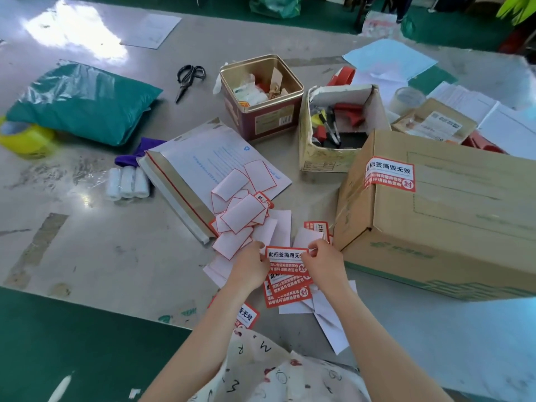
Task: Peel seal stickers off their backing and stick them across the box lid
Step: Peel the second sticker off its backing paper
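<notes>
Both hands hold one red-and-white seal sticker (285, 259) just above the table. My left hand (251, 266) pinches its left edge, and my right hand (324, 261) pinches its upper right corner. Under it lies a small stack of the same stickers (287, 291). To the right stands a large brown cardboard box (446, 221), lid closed. One seal sticker (390, 174) is stuck over the box's upper left edge. Peeled white backings with red borders (240, 210) are heaped to the left of my hands.
A white mailer envelope (203, 166) lies under the backings. Behind it stand an open tin (261, 97) and a small open carton of tools (339, 129). Scissors (188, 79), a green bag (84, 100), yellow tape (26, 137) and plastic rolls (127, 182) sit left.
</notes>
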